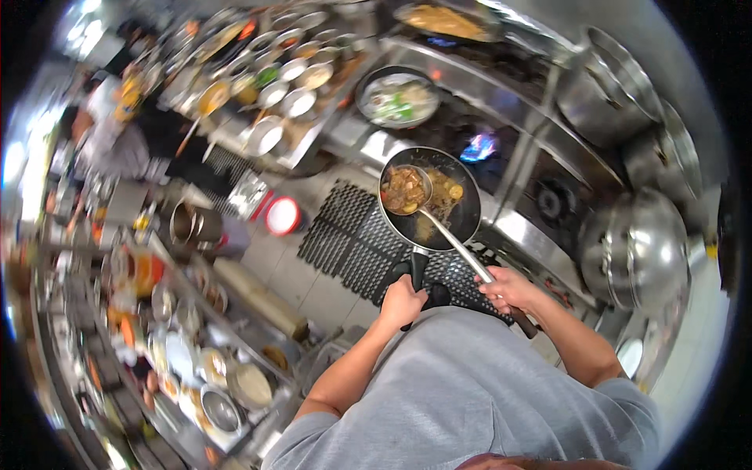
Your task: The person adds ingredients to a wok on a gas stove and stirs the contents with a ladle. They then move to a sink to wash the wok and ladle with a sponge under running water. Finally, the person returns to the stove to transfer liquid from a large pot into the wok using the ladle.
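Note:
My left hand (403,302) grips the black handle of a dark frying pan (464,222), held in front of the stove above the floor mat. In my right hand (510,289) is a long-handled metal ladle (457,241). Its bowl lies over the pan's left side, heaped with chunks of brown stew (404,189). More sauce and a few yellowish slices (455,191) stay on the pan's surface. Just beyond the pan a blue flame (479,147) burns on an uncovered burner.
Another pan (399,100) with pale food and greens sits on the stove. A wide pan (443,22) is farther back. Large steel pots (608,88) and a domed steel vessel (634,252) stand at right. Ingredient bowls (299,103) crowd a counter; a person (114,138) stands far left.

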A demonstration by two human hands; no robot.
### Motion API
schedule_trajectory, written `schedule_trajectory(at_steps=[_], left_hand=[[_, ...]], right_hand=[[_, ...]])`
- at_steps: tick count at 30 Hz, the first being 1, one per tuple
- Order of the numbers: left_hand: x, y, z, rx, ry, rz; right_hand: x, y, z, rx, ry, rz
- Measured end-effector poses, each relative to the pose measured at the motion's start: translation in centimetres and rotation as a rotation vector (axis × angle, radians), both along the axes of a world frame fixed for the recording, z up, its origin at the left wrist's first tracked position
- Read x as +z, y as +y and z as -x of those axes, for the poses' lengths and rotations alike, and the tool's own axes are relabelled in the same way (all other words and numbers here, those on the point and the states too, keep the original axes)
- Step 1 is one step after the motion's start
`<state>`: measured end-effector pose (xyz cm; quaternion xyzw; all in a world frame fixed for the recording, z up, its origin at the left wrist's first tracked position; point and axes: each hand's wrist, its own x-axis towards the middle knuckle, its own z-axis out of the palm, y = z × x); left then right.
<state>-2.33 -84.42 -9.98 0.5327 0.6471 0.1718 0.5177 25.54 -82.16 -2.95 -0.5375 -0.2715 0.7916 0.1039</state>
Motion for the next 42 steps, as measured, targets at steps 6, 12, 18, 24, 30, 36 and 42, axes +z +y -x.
schedule_trajectory(at_steps=[6, 12, 18, 24, 30, 36, 42], left_hand=[[6.9, -8.6, 5.5, 0.513, -0.256, 0.129], [7.6, -15.2, 11.7, 0.880, -0.338, 0.030], [8.0, -20.2, 17.6, 1.186, -0.329, -0.066], [8.9, -23.7, 20.3, 1.444, -0.353, -0.188], [12.8, -26.5, 17.6, 1.643, -0.339, -0.211], [15.7, -25.9, 10.0, 2.000, -0.366, -0.159], [17.4, -22.1, 4.7, 2.284, -0.337, -0.104]], right_hand=[[2.7, 3.1, 4.9, 0.407, 0.071, -0.061], [7.3, 7.1, 16.2, 0.746, 0.018, -0.159], [9.8, 9.4, 29.7, 1.050, -0.010, -0.230], [12.2, 10.6, 41.8, 1.247, 0.151, -0.219], [14.2, 11.2, 54.3, 1.456, 0.286, -0.247], [8.4, 8.8, 64.8, 1.646, 0.351, -0.325], [-0.7, 3.9, 70.6, 1.863, 0.353, -0.607]])
